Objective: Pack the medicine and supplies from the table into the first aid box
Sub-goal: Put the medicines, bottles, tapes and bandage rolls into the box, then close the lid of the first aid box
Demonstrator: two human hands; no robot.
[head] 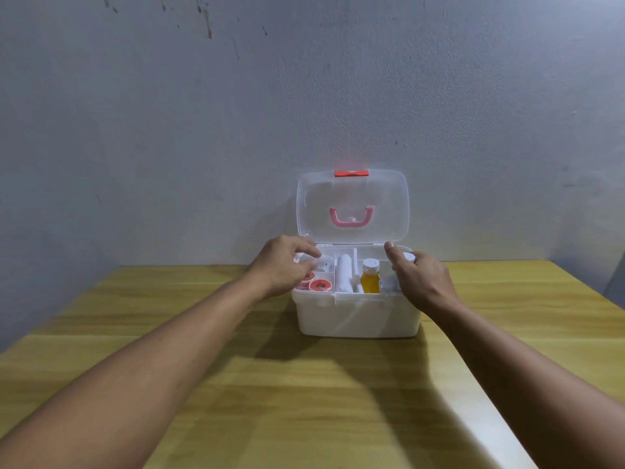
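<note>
Desk [169, 333] bare of supplies around both grips. First aid box [358, 316] open beneath them, compartments filled. Yellow bottle [369, 282] left of right hand [419, 282], whose grip pinches white-capped bottle [409, 257]. Left hand [284, 265] grip: cannot tell. Packing nearly done; lid [351, 204] unclosed.

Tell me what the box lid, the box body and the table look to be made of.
Box lid: clear, glossy plastic, probably; the wall shows through it, and so does its pink handle.
Box body: opaque white plastic, smooth with a soft sheen and moulded, rounded corners.
Table: wood or wood-look laminate; yellowish grain in plank-like strips with a light sheen. Which of the two cannot be told.
</note>
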